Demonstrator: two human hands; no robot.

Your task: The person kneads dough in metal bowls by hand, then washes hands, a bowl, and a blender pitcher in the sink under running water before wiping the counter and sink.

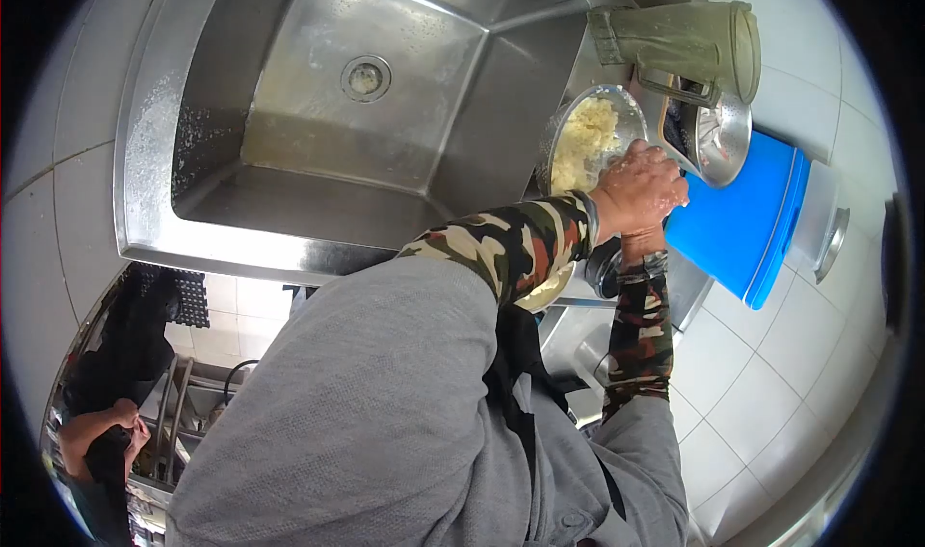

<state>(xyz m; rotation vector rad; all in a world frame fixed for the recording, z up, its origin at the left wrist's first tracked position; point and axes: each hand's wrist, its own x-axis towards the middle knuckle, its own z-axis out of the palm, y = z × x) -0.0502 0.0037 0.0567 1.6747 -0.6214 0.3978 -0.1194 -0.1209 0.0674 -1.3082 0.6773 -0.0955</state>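
My left hand is closed, its wet knuckles dotted with pale bits, at the near rim of a metal bowl. Beneath it and mostly covered is my right hand, pressed against the left. Whatever lies between the two palms is hidden. A pale yellow, crumbly, shredded-looking mass fills much of the bowl. Partly behind my forearms, a second bowl with pale contents shows. Camouflage sleeves cover both forearms.
A deep steel sink lies to the left. At right are a cloudy blender jar on its side, a metal bowl, a blue container and a clear tub. Another person's hands appear at lower left.
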